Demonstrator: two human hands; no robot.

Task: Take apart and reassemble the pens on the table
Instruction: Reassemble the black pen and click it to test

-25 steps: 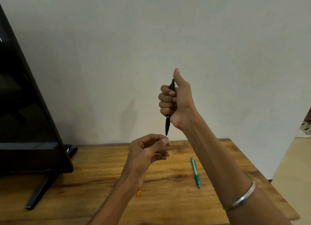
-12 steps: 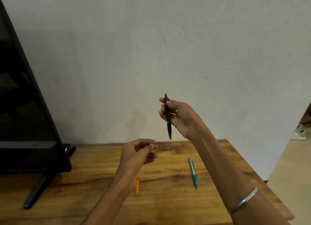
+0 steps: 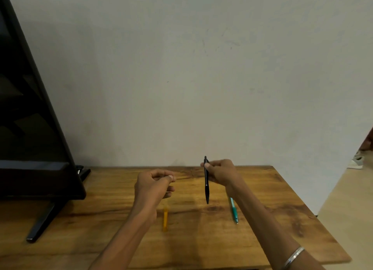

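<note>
Above the wooden table (image 3: 262, 219), the right hand (image 3: 221, 172) pinches a black pen (image 3: 206, 181) upright, tip down. The left hand (image 3: 151, 185) is curled, thumb against fingertips; whether it grips anything is unclear. A teal pen (image 3: 234, 211) and an orange pen piece (image 3: 165, 219) lie on the tabletop.

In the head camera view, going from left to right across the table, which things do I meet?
Monitor → left hand → orange pen piece → black pen → right hand → teal pen.
</note>
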